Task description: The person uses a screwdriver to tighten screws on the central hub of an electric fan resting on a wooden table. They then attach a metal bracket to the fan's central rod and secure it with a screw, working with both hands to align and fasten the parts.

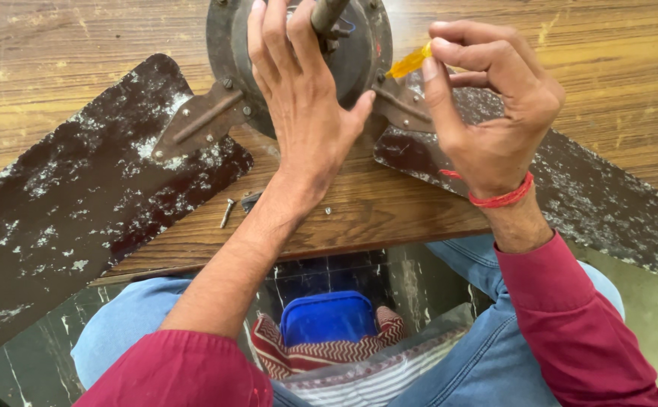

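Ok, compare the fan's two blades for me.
The left blade points toward the lower left, while the right blade points toward the lower right. The left blade's bracket is in plain view; the right blade's bracket sits partly behind the right hand. Both are dark, flaking and overhang the table.

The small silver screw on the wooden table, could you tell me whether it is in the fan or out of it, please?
Out. The small silver screw lies loose on the wooden table, beside the dark fan blade, not in the bracket.

Dark red sleeves (193, 369) are pushed up both forearms; blue jeans (495, 354) cover the legs. A red thread band (504, 197) circles the right wrist, just below the fingers (457, 45).
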